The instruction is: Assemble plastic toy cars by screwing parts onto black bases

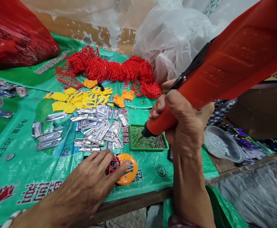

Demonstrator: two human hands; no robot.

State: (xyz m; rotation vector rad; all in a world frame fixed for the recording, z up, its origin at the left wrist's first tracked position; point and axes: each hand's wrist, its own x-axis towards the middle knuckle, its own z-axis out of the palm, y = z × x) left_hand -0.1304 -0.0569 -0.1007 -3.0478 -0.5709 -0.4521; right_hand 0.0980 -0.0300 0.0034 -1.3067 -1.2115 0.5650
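Note:
My right hand is wrapped round a red electric screwdriver with a black nose. Its bit points down into a green plastic tray, over small screws; whether a screw sits on the tip I cannot tell. Near the table's front edge, my left hand grips a plastic toy vehicle, its thumb lying on the rounded orange end. Red bars and black parts show beside the fingers; the rest is under the hand. Silvery, channel-shaped pieces lie in a pile just beyond that hand.
Yellow plates, orange parts and a long row of red lattice frames lie farther back. A red bag stands at left, clear plastic bags behind. At right is a bowl of small metal pieces.

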